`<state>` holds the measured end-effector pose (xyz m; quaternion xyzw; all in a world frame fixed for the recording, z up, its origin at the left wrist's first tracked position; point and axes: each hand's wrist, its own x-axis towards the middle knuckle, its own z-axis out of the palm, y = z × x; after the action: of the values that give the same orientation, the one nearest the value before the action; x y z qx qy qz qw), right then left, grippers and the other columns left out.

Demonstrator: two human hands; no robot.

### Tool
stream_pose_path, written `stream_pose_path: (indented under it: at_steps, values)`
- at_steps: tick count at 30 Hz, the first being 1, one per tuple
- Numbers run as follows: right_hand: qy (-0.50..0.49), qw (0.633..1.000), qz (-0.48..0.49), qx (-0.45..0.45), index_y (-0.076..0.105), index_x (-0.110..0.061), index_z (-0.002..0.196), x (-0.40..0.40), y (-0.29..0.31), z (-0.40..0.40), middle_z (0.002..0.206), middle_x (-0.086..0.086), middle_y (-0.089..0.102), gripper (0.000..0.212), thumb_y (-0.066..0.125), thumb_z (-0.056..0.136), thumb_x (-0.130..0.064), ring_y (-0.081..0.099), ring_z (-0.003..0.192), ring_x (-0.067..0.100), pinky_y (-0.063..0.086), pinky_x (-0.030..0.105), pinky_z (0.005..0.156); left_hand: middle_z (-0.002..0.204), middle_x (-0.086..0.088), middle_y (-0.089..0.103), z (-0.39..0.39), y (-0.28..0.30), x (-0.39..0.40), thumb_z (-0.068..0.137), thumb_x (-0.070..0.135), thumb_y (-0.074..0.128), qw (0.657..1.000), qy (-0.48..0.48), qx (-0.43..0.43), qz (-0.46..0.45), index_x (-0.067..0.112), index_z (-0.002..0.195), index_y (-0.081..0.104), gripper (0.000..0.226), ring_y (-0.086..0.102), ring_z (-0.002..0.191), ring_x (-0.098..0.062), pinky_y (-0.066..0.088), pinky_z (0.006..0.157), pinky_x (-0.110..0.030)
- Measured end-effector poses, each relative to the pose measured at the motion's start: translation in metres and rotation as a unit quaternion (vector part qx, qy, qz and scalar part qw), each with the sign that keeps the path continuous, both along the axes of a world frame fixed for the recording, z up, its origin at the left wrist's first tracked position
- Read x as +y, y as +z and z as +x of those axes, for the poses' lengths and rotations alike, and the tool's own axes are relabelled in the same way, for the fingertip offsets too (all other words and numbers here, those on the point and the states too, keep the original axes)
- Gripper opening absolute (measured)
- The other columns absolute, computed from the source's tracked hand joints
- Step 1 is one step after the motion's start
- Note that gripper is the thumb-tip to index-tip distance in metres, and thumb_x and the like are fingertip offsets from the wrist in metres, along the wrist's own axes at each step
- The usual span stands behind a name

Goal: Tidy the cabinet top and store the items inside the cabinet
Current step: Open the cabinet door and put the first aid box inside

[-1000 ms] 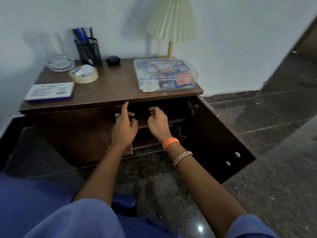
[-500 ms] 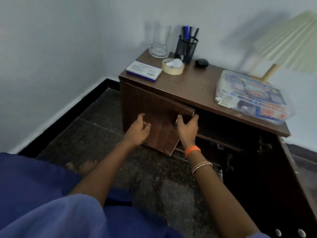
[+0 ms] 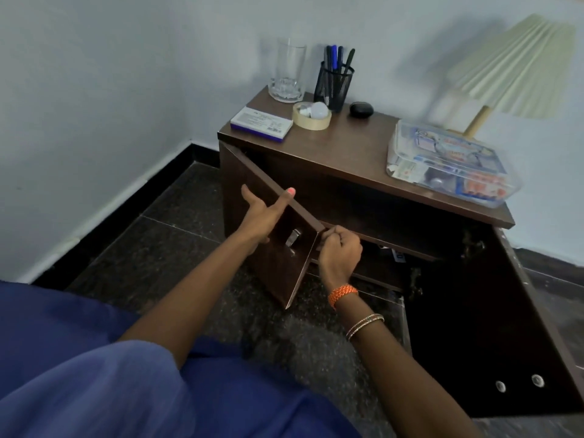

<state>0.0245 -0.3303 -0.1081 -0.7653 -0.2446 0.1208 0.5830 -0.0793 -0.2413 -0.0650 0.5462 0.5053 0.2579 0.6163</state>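
A dark wooden cabinet (image 3: 357, 153) stands against the wall. Its left door (image 3: 278, 267) is partly swung out; its right door (image 3: 493, 327) hangs wide open. My left hand (image 3: 264, 213) lies flat on the left door's front with a finger over its top edge. My right hand (image 3: 339, 251) is closed on that door's free corner. On top sit a clear plastic box (image 3: 448, 165), a white and blue box (image 3: 260, 124), a tape roll (image 3: 311, 116) with a bulb in it, a glass (image 3: 289, 74), a mesh pen holder (image 3: 335, 82) and a small black case (image 3: 361, 109).
A lamp with a pleated shade (image 3: 518, 67) stands at the cabinet's back right. Inside, a shelf (image 3: 395, 245) crosses the dark interior. A white wall with black skirting (image 3: 126, 203) runs on the left. The floor (image 3: 177, 248) is dark speckled stone.
The left door has swung further out. My left hand shifted up onto its top edge and my right hand moved to its free corner. The view turned slightly.
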Motion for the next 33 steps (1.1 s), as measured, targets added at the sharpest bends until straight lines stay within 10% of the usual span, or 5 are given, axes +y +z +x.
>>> stream_pose_path:
  at_steps: [14,18,22,25,33]
  values:
    - [0.231,0.962,-0.086,-0.119,0.059,-0.014,0.059,-0.003,0.009,-0.029,0.059,0.007,0.061,0.035,0.043,0.089,-0.005,0.059,0.055,0.021,0.052,0.038,0.054,0.145,-0.018,0.036,-0.013,0.019,0.014,0.084,0.014,0.063,0.996,-0.007,0.085,-0.029,0.020,0.148,-0.017,0.102,0.048,0.125,-0.033,0.042,0.104,-0.046]
    - [0.361,0.911,-0.107,-0.168,0.062,-0.018,0.104,0.040,0.031,-0.013,0.092,0.002,0.068,0.023,0.055,0.086,-0.006,0.068,0.083,0.015,0.059,0.037,0.071,0.143,-0.020,0.039,-0.028,0.025,0.018,0.082,0.019,0.066,0.991,-0.058,0.116,-0.043,0.022,0.146,-0.021,0.108,0.050,0.121,-0.034,0.046,0.100,-0.050]
    - [0.477,0.716,-0.205,-0.466,0.013,-0.033,0.149,0.097,0.051,-0.001,0.154,0.005,0.025,0.094,0.070,0.076,-0.021,0.021,0.143,0.026,0.025,0.055,0.111,0.134,-0.018,0.048,-0.041,0.026,0.022,0.083,0.021,0.065,0.986,-0.094,0.127,-0.053,0.027,0.147,-0.020,0.106,0.057,0.113,-0.032,0.051,0.092,-0.052]
    - [0.505,0.541,-0.233,-0.632,0.019,-0.034,0.148,0.130,0.060,0.000,0.160,0.003,0.004,0.090,0.070,0.073,-0.042,-0.007,0.147,0.030,0.001,0.064,0.112,0.122,-0.017,0.055,-0.053,0.029,0.025,0.085,0.016,0.063,0.983,-0.114,0.128,-0.069,0.027,0.147,-0.015,0.100,0.060,0.107,-0.032,0.052,0.089,-0.053]
    - [0.533,0.433,-0.147,-0.712,0.056,-0.020,0.105,0.185,0.077,-0.044,0.100,-0.002,0.065,0.046,0.070,0.068,-0.043,0.059,0.104,0.019,0.024,0.044,0.114,0.118,-0.017,0.059,-0.085,0.038,0.044,0.082,0.017,0.067,0.964,-0.157,0.208,-0.054,0.007,0.120,0.048,0.044,0.064,0.101,-0.028,0.058,0.079,-0.046]
